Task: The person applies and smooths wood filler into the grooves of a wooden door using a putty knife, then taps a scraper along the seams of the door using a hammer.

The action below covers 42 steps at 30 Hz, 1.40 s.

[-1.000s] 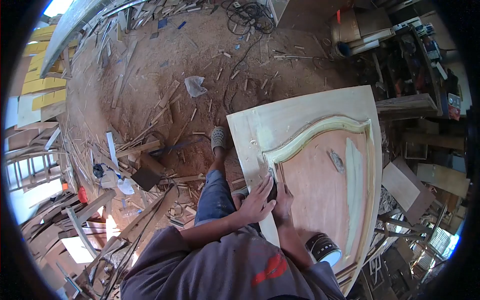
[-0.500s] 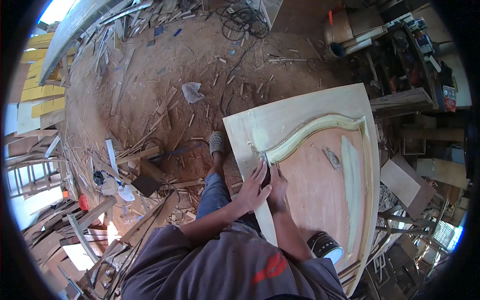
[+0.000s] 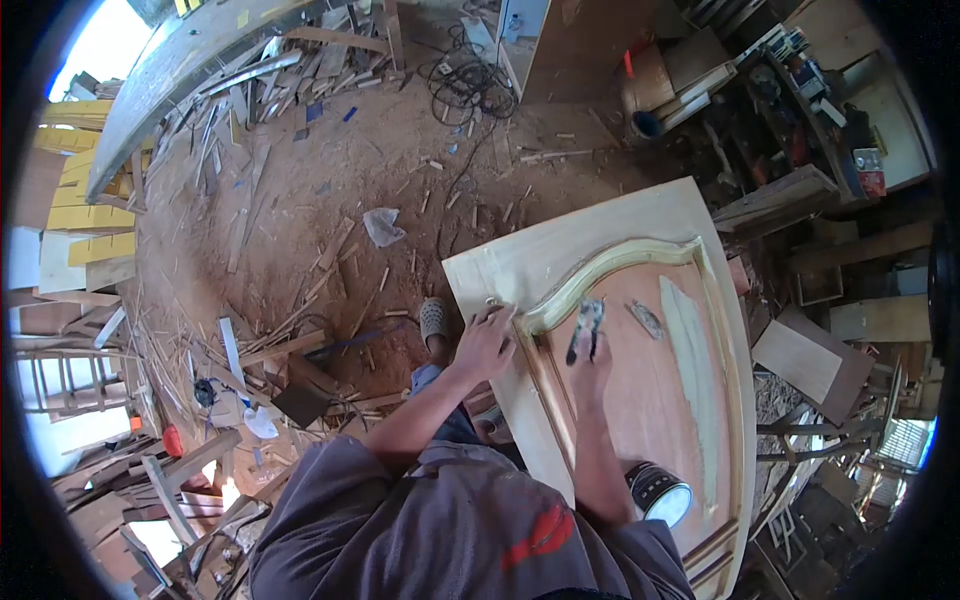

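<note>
A pale wooden door panel [image 3: 640, 400] with a curved raised moulding [image 3: 600, 272] lies in front of me. My left hand [image 3: 487, 342] rests on its left border beside the moulding's corner, with the fingers partly bent; whether they hold anything is hidden. Over the recessed centre, my right hand [image 3: 592, 362] grips a dark putty knife [image 3: 590, 318] with whitish smears on its blade. A smeared grey scraper-like piece [image 3: 645, 320] lies right of that hand. Near my right forearm stands a black can [image 3: 655, 492] with a light top.
Wood scraps [image 3: 300, 350] and a plastic bag [image 3: 383, 227] lie on the dusty floor. A coiled black cable [image 3: 472, 92] is at the top, near a cabinet [image 3: 575, 50]. Cluttered shelves [image 3: 770, 120] stand at the upper right. Yellow pieces [image 3: 90, 210] are stacked at the left.
My hands have separated. The right hand has moved right over the panel's centre with the putty knife, while the left has shifted slightly left and up onto the border. The view has tilted.
</note>
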Each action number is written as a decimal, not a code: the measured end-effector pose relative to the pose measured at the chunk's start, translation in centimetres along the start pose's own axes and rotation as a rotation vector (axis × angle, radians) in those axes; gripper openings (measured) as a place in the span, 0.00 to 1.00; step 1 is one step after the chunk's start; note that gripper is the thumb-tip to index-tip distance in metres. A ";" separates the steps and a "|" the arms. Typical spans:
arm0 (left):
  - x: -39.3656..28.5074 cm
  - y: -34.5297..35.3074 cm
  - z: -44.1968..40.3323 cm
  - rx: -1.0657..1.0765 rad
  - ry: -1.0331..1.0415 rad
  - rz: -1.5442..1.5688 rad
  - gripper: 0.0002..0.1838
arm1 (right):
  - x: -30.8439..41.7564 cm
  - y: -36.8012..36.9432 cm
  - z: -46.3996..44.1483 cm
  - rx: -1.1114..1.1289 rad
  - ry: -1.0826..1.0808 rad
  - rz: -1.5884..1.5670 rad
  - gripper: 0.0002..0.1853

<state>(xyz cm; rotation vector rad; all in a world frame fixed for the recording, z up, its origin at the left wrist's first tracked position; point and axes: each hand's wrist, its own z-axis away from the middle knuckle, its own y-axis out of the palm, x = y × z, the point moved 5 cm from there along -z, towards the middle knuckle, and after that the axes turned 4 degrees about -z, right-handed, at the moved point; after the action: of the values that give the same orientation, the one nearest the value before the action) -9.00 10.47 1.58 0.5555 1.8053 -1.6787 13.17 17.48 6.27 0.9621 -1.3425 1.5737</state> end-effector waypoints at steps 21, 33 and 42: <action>2.1 1.3 -7.5 0.391 0.417 -0.303 0.16 | 0.1 -1.7 1.9 -0.197 0.130 -0.224 0.12; 2.8 -1.1 -8.7 0.795 0.364 -0.133 0.24 | 6.7 2.7 2.1 -0.204 0.327 0.206 0.33; 3.5 -3.1 -9.2 0.922 0.324 -0.059 0.24 | 4.4 7.4 3.1 0.085 0.244 0.593 0.33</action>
<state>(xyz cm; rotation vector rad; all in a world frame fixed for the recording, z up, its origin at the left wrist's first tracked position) -14.95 18.94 1.61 1.2121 1.1377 -2.5468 4.82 14.34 8.18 0.4060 -1.4695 2.1228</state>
